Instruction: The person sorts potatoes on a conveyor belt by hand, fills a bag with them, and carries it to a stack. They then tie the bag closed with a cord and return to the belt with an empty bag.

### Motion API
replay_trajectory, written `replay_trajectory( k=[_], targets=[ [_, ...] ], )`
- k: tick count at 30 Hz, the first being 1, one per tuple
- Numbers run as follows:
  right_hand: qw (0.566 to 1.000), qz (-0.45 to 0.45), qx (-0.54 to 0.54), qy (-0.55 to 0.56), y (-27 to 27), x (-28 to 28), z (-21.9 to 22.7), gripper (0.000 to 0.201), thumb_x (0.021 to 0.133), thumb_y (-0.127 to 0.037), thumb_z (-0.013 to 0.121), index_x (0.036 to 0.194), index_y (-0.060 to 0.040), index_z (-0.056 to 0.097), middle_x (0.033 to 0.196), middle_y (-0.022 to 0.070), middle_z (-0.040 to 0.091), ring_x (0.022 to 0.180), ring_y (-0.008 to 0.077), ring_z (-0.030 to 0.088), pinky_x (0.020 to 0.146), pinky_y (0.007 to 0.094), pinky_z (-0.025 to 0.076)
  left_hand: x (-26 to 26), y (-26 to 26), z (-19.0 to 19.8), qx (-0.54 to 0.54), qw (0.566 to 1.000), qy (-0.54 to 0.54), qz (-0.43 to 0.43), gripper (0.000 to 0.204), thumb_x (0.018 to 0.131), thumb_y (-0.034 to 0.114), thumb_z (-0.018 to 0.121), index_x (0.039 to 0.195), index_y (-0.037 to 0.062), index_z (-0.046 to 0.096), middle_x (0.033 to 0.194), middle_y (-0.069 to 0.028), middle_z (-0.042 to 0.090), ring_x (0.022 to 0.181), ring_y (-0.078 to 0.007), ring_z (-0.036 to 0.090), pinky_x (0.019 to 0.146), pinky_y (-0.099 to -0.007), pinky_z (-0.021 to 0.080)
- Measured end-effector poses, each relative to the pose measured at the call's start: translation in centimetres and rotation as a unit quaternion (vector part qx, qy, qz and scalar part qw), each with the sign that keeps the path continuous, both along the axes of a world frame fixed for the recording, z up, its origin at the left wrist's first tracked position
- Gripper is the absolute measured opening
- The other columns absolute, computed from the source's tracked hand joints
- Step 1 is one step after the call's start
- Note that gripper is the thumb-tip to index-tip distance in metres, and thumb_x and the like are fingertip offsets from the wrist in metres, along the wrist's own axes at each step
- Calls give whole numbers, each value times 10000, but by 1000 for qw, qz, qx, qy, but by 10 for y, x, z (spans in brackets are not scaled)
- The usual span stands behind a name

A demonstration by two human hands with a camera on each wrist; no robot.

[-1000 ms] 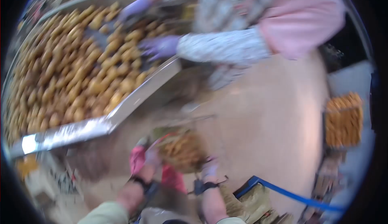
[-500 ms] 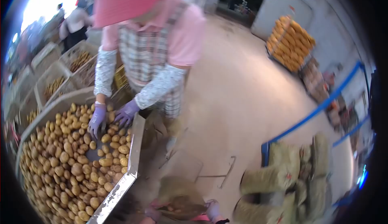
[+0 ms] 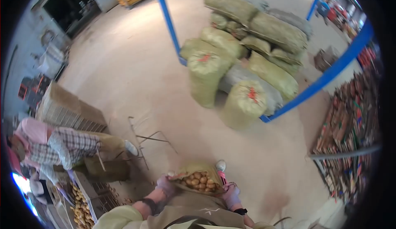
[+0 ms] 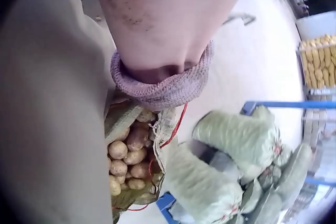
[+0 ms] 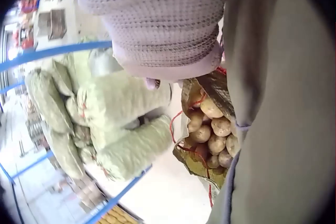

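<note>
An open-mouthed woven sack point(image 3: 206, 168) of potatoes point(image 3: 200, 182) hangs in front of the person's body. At its left edge my left hand point(image 3: 165, 185), in a light purple knit glove, grips the rim. The right hand point(image 3: 232, 195), gloved the same way, grips the opposite edge. Red drawstring point(image 4: 151, 169) runs loosely along the sack's mouth in the left wrist view. Through the right wrist view, potatoes point(image 5: 216, 142) show inside beneath the glove. Most of the fingers are hidden in both wrist views.
Several filled green sacks point(image 3: 247, 101) stand and lie ahead, with blue rails point(image 3: 321, 82) beside them. A metal frame point(image 3: 148, 140) stands on the floor ahead-left. Another person point(image 3: 45, 146) works at a potato bin point(image 3: 88, 192) on the left. Bundled sacks point(image 3: 346, 138) are stacked at right.
The head view has swung right, from the potato bin and the other person toward the stacked full sacks. Both hands still hold the potato sack, which has turned along with the body.
</note>
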State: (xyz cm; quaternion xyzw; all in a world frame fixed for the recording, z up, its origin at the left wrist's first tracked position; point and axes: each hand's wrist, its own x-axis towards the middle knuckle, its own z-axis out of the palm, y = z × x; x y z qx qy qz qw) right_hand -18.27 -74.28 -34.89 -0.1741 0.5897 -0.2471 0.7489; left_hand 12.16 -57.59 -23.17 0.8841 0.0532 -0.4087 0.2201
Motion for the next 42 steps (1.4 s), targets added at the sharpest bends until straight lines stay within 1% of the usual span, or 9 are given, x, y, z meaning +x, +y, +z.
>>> replay_trajectory(
  k=[3,7,12,16,18,28,30,33,42],
  targets=[
    [992,-119,-10,-38,1,-18,23,96,763,22,572,758,-58,521,695,58,531,648,230,546,704,393,504,25,-17,-104,-254,879,174,365,184,868,276,562,924,125,648,800,-88,635,676,-264,569,650,-389,502],
    [825,298,-404,258,-14,-31,63,214,782,53,581,958,-43,506,745,53,539,703,186,540,684,336,478,8,-99,-19,-222,888,166,366,167,836,152,543,671,148,515,639,-55,530,577,-209,469,565,-349,416],
    [872,201,-407,187,-39,-10,37,248,745,72,567,957,-29,491,739,52,527,697,188,552,688,329,488,32,-105,-41,-72,924,-216,-309,161,799,115,635,956,94,607,866,-126,683,761,-289,655,694,-365,516],
    [831,242,-447,224,-74,24,33,204,764,88,536,929,-18,478,723,52,509,675,183,560,669,321,501,69,-116,-121,-139,926,-237,-258,255,731,23,663,974,68,597,915,-139,703,849,-267,699,714,-357,527],
    [816,246,-468,234,-88,53,36,202,765,92,536,923,-16,473,721,52,508,668,181,560,662,319,504,88,-154,-119,-467,864,-69,177,127,801,87,577,701,161,551,647,-31,541,529,-185,474,506,-318,406],
    [891,271,-332,151,-189,345,57,104,896,-77,575,847,-76,484,690,50,479,654,189,505,670,358,495,294,-113,-119,-377,672,228,595,98,852,63,546,831,155,570,700,-15,548,583,-177,480,572,-319,426],
    [938,241,-233,86,-209,405,50,167,949,-143,517,785,-113,502,652,40,450,623,202,469,674,383,487,333,-87,-40,-198,979,42,16,243,793,123,630,1026,65,668,812,-45,639,692,-162,572,636,-295,484],
    [813,386,-423,103,-223,481,64,193,981,-113,471,808,-72,546,676,67,515,625,214,501,667,369,488,353,-71,-83,-167,984,-44,-40,68,895,102,484,862,155,510,765,0,531,723,-136,488,725,-253,427],
    [877,395,-274,30,-304,685,95,186,965,-26,460,796,-12,537,682,90,528,624,201,515,655,356,484,466,-135,-27,-94,987,-98,87,84,909,142,491,841,133,443,768,27,481,750,-136,480,774,-267,426]
  ],
)
